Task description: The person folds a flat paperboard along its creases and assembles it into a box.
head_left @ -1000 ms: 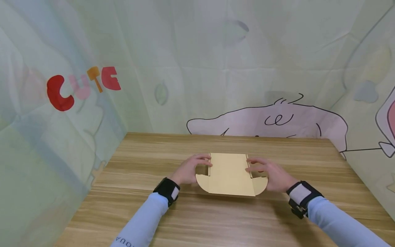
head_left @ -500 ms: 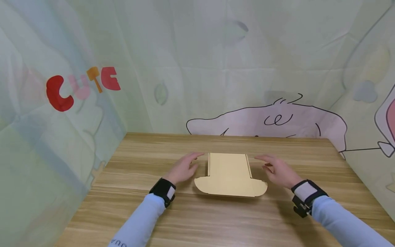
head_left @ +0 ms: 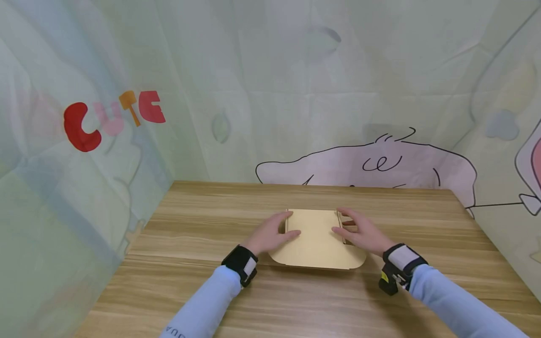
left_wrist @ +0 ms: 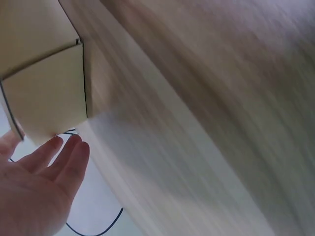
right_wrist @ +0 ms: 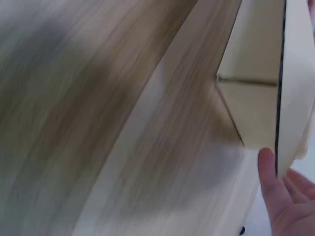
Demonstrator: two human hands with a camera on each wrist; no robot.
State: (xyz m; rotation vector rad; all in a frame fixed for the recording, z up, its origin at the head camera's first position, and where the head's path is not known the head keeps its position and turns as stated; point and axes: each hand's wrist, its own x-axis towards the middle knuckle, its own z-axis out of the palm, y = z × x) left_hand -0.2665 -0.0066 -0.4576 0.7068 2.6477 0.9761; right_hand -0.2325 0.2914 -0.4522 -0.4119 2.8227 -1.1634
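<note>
A small tan cardboard box point(head_left: 314, 244) sits on the table with its lid lying over it. The lid's rounded side flaps point(head_left: 357, 256) stick out at the near corners. My left hand point(head_left: 267, 235) is at the box's left side, its thumb lying over the lid and its other fingers reaching along the side; the left wrist view shows these fingers loosely extended by a box wall point(left_wrist: 49, 96). On the right side, my right hand point(head_left: 367, 233) has its thumb over the lid edge. One right finger point(right_wrist: 269, 177) reaches below the lid panel point(right_wrist: 298, 73) beside the wall.
The wood-grain table point(head_left: 203, 211) extends around the box on all sides. Behind it hangs a printed cloth backdrop point(head_left: 270, 108) with cartoon drawings, which also covers both sides. A black strap with a device point(head_left: 241, 264) is on the left wrist, and another point(head_left: 399, 265) on the right.
Half a second ago both hands were apart from the box, out to its sides. They have moved inward to it, thumbs now over the lid. The box has stayed in place.
</note>
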